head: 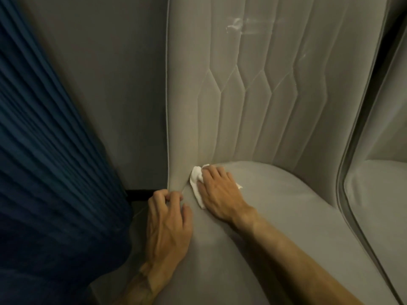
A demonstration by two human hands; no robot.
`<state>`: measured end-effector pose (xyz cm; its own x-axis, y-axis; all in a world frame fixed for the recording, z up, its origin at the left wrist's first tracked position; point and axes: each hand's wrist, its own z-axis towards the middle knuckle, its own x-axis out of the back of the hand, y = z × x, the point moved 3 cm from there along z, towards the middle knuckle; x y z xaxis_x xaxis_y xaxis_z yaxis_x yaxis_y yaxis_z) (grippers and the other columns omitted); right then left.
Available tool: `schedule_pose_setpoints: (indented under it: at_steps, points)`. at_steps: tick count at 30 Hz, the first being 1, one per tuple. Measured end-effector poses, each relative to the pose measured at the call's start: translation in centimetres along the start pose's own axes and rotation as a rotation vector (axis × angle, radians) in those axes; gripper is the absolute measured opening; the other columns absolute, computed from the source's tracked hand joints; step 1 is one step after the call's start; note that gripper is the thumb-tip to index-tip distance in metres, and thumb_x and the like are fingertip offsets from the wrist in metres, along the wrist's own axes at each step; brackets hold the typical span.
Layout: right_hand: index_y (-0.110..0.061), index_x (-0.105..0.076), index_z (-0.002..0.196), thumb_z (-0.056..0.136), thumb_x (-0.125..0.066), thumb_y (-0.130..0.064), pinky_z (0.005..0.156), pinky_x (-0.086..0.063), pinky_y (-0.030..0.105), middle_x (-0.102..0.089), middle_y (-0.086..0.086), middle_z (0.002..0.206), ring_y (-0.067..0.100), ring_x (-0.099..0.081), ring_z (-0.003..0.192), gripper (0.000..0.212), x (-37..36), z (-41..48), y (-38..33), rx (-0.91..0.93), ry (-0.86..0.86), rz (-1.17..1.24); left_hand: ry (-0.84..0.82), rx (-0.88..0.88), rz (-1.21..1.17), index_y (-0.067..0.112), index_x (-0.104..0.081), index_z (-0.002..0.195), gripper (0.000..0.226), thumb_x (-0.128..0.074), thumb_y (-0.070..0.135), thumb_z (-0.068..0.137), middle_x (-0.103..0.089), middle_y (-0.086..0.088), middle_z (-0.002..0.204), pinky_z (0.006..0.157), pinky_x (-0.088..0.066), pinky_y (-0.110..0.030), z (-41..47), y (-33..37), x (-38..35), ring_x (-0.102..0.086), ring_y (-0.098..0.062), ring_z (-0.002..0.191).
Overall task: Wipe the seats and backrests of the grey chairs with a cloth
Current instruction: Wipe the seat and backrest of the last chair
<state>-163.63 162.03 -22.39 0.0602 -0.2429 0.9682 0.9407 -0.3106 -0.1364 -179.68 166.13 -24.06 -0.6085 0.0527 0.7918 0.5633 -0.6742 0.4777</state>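
Note:
A grey upholstered chair fills the view, with a quilted backrest (253, 95) and a smooth seat (286, 216). My right hand (217, 190) presses a small white cloth (196, 179) flat onto the seat's back left corner, where seat meets backrest. Most of the cloth lies under the palm and fingers. My left hand (167, 219) rests on the seat's left edge, its fingertips curled into the fabric at the foot of the backrest's side.
A dark blue pleated curtain (44, 150) hangs close on the left. A grey wall (105, 84) stands behind the chair. A second grey chair (378, 194) sits right beside this one on the right.

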Motion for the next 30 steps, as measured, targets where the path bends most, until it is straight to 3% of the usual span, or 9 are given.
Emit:
schedule_pose_setpoints:
  at_steps: [2,6,11,14,17,21,24,30]
  points:
    - [-0.013,-0.052,0.128,0.105,-0.035,-0.032,0.095,-0.039,0.043,-0.052,0.009,0.13,0.031,-0.049,0.112,0.034,0.9,-0.2,3.3,-0.031,-0.01,-0.05,0.0,0.002,-0.015,0.015,-0.059,0.101,0.021,-0.047,0.03,0.096,-0.042,-0.004,0.114,0.077,-0.053,-0.049,0.0,-0.2,-0.1,-0.049,-0.026,0.095]
    - [-0.016,-0.05,0.126,0.106,-0.029,-0.036,0.098,-0.036,0.042,-0.051,0.007,0.127,0.031,-0.047,0.113,0.035,1.7,0.0,7.1,-0.295,0.012,-0.174,0.018,0.005,-0.023,0.017,-0.057,0.098,0.015,-0.049,0.028,0.095,-0.04,-0.003,0.112,0.073,-0.053,-0.046,0.1,0.1,0.0,-0.047,-0.024,0.093]
    - [-0.011,-0.053,0.118,0.104,-0.032,-0.036,0.09,-0.039,0.046,-0.054,0.012,0.119,0.033,-0.05,0.103,0.036,-0.9,0.5,-1.1,-0.108,0.05,-0.02,0.018,-0.005,-0.031,0.014,-0.061,0.1,0.028,-0.041,0.034,0.096,-0.044,-0.007,0.113,0.073,-0.053,-0.044,0.0,0.1,0.1,-0.049,-0.024,0.095]
    - [-0.012,-0.053,0.12,0.105,-0.035,-0.033,0.093,-0.04,0.045,-0.054,0.01,0.124,0.032,-0.05,0.108,0.032,0.3,-0.1,1.7,-0.036,0.041,-0.006,-0.008,0.002,-0.051,0.014,-0.06,0.1,0.031,-0.038,0.035,0.097,-0.042,-0.006,0.113,0.075,-0.053,-0.048,0.1,-0.1,0.2,-0.049,-0.025,0.095]
    - [-0.012,-0.052,0.124,0.106,-0.034,-0.03,0.096,-0.036,0.044,-0.053,0.012,0.126,0.034,-0.049,0.113,0.031,2.0,-1.1,8.8,-0.209,0.012,-0.115,-0.011,0.009,-0.05,0.014,-0.059,0.099,0.028,-0.039,0.034,0.097,-0.042,-0.005,0.113,0.076,-0.053,-0.052,0.2,-0.1,0.2,-0.049,-0.028,0.095]
    - [-0.008,-0.054,0.118,0.104,-0.039,-0.033,0.087,-0.04,0.047,-0.053,0.016,0.121,0.038,-0.049,0.107,0.033,3.2,-4.8,13.7,-0.517,0.067,-0.211,0.001,0.026,-0.064,0.014,-0.059,0.099,0.025,-0.041,0.032,0.097,-0.041,-0.005,0.113,0.077,-0.053,-0.05,0.1,0.1,0.0,-0.048,-0.028,0.095]
    - [-0.008,-0.052,0.118,0.103,-0.036,-0.031,0.091,-0.036,0.046,-0.053,0.017,0.123,0.036,-0.048,0.109,0.032,2.3,-3.1,10.9,-0.554,0.056,-0.212,0.013,0.011,-0.046,0.015,-0.057,0.098,0.024,-0.04,0.032,0.097,-0.041,-0.004,0.112,0.073,-0.052,-0.048,0.1,0.2,-0.1,-0.047,-0.025,0.094]
    - [-0.006,-0.049,0.13,0.101,-0.036,-0.029,0.09,-0.035,0.046,-0.052,0.016,0.125,0.036,-0.049,0.11,0.039,-0.6,1.1,-1.8,-0.288,0.083,-0.017,0.004,0.005,0.026,0.013,-0.059,0.099,0.027,-0.041,0.033,0.098,-0.043,-0.009,0.113,0.074,-0.053,-0.049,0.0,0.2,-0.2,-0.05,-0.029,0.094]
